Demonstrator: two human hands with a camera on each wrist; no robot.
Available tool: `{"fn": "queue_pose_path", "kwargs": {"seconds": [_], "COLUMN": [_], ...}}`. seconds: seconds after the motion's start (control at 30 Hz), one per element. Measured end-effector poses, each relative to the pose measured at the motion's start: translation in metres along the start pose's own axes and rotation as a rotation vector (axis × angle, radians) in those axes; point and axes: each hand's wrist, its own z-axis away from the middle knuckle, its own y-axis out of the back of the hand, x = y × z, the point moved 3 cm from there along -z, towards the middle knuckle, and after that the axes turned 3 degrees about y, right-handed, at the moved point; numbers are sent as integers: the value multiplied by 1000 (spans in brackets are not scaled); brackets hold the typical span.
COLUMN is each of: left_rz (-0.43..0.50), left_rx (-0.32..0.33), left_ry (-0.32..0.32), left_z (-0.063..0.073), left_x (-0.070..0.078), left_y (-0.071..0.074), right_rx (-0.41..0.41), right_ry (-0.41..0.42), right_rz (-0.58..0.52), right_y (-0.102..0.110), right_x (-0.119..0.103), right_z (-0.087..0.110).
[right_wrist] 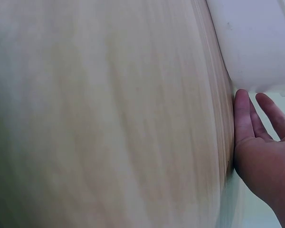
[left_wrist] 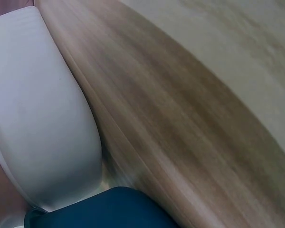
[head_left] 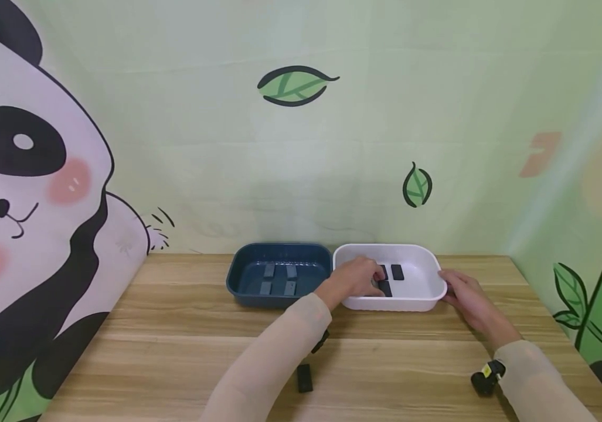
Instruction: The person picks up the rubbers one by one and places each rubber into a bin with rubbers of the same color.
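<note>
My left hand point(head_left: 357, 276) reaches over the front left rim into the white tray point(head_left: 419, 281). Its thumb and fingers are bent down around small black rectangular blocks point(head_left: 384, 288); I cannot tell if one is pinched. Another black block point(head_left: 397, 272) lies just to the right of the fingertips. At the white tray's right end, my right hand point(head_left: 466, 296) touches the rim and side. In the right wrist view, its fingers point(right_wrist: 243, 111) are nearly straight, with fingertips right at the tray's outer wall point(right_wrist: 256, 47).
Left of the white tray, rims close together, stands a dark blue tray point(head_left: 248, 302) with several grey-looking rectangular blocks point(head_left: 290, 288) in two rows. A black rectangular piece point(head_left: 305, 378) lies on the wooden table point(head_left: 174, 351) beside my left forearm. A printed cloth backdrop point(head_left: 200, 146) rises behind the table.
</note>
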Motion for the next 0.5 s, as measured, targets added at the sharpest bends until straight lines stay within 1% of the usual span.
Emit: {"fn": "queue_pose_path", "kwargs": {"seconds": [0.17, 0.27, 0.33, 0.4, 0.5], "left_rz": [17, 54, 102, 177, 284], "left_rx": [5, 12, 18, 25, 53], "left_ry": [5, 10, 8, 3, -17], "left_z": [0, 1, 2, 2, 2], "left_x": [0, -1, -2, -3, -6], "left_y": [1, 2, 4, 8, 16], "right_rx": [3, 6, 9, 10, 10], "right_ry": [8, 9, 9, 15, 21], "right_rz": [-3, -1, 2, 9, 18], "right_y": [0, 0, 0, 0, 0], "right_x": [0, -1, -1, -2, -2], "right_z": [0, 0, 1, 1, 3]}}
